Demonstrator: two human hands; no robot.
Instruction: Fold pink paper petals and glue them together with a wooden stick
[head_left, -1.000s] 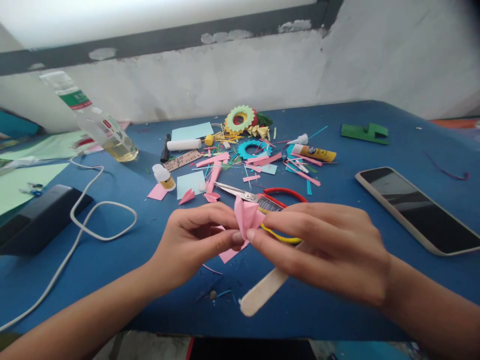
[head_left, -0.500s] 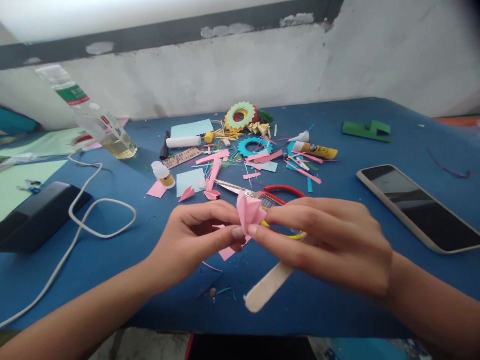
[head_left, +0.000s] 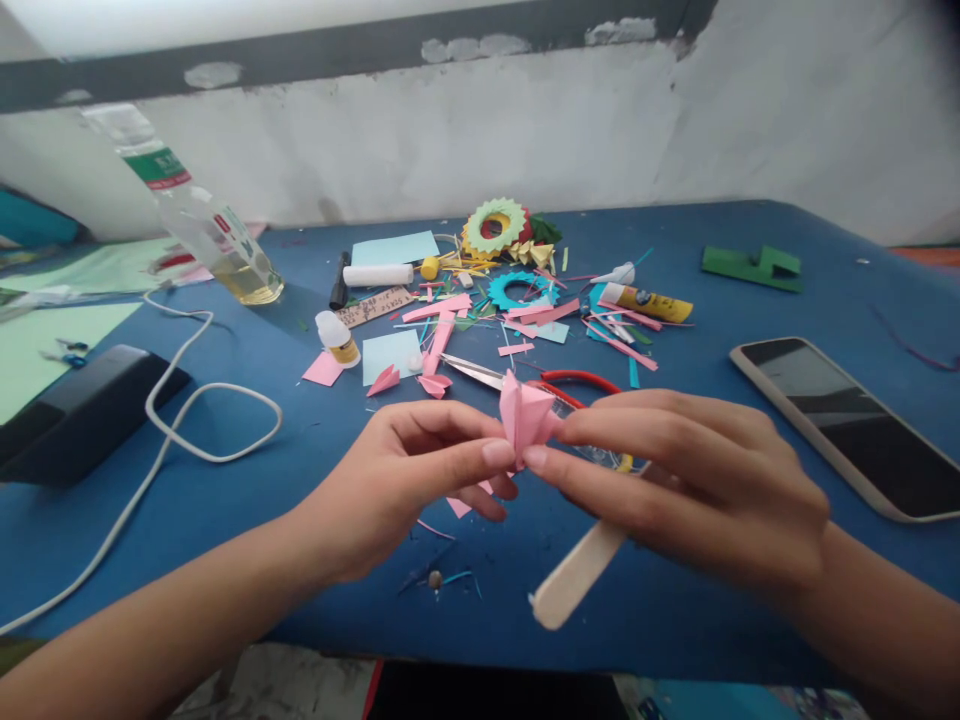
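one blue table (head_left: pixel 660 625) spread under everything. one bottle (head_left: pixel 206 225) stood at its left. two hands worked over the table: the left hand (head_left: pixel 420 465) and the right hand (head_left: pixel 705 480) were each pinched narrow, thumb against finger. one phone (head_left: pixel 847 430) lay at the right. one pair of scissors (head_left: pixel 581 382) lay partly behind the right hand. one wooden stick (head_left: pixel 577 575) jutted from beneath that hand. one folded pink paper (head_left: pixel 526 412) was held between both hands' fingertips. two smaller pink folds (head_left: pixel 384 380) lay farther left.
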